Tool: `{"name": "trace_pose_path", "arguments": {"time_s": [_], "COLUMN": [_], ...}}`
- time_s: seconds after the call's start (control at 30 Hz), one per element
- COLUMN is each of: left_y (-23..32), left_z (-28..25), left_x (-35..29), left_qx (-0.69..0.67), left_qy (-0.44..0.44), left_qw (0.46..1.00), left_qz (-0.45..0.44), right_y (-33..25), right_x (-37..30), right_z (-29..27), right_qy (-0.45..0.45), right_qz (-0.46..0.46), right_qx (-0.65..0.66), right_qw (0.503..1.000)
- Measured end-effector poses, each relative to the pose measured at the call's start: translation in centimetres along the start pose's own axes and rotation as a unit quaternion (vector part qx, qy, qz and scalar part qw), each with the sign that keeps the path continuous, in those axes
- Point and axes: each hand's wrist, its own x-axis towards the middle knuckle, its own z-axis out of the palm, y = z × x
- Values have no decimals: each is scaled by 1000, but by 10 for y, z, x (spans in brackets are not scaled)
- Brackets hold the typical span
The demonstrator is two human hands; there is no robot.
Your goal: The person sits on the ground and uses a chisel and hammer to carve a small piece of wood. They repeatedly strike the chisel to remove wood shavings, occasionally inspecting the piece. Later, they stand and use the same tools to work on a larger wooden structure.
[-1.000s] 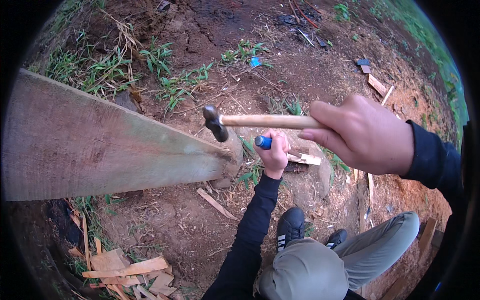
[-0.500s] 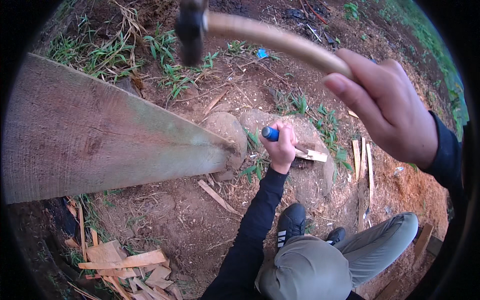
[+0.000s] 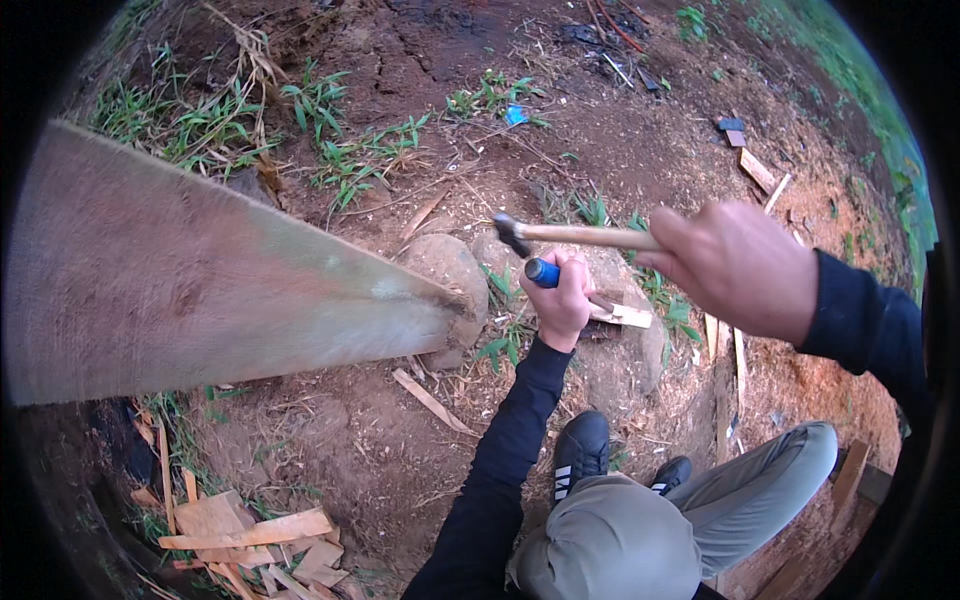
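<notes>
My left hand (image 3: 563,300) is wrapped round the blue handle of a chisel (image 3: 542,272), whose butt sticks out above the fist. Its metal blade (image 3: 601,303) slants down to the right onto a small pale piece of wood (image 3: 628,316) lying on a flat rock. In my right hand (image 3: 738,268) is a hammer with a light wooden handle (image 3: 592,236). The dark hammer head (image 3: 511,235) hovers just above and left of the chisel's butt; whether they touch I cannot tell.
A wide wooden plank (image 3: 210,280) juts in from the left, its narrow end by a rounded stone (image 3: 447,268). Wood offcuts (image 3: 265,535) are heaped at lower left. Thin strips (image 3: 740,375) lie right of the flat rock (image 3: 600,365). My shoe (image 3: 582,455) is close below it.
My right hand has swung the hammer down from high up to close by the chisel's butt. My left hand and the chisel have stayed nearly in place.
</notes>
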Motion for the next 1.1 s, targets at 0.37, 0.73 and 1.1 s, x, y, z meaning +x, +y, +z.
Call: {"name": "trace_pose_path", "arguments": {"time_s": [0.37,0.73,1.1], "left_y": [-7,-2,-12], "left_z": [-6,-31,-34], "left_x": [0,-3,17], "left_qx": [20,-9,-54], "left_qy": [-11,12,24], "left_qw": [1000,1000,995], "left_qz": [-8,-13,-75], "right_y": [-12,12,30], "right_x": [5,-16,-49], "right_z": [-33,41,326], "right_qy": [105,102,326], "right_qz": [-8,132,346], "right_qx": [124,293,614], "right_qw": [987,941,630]}}
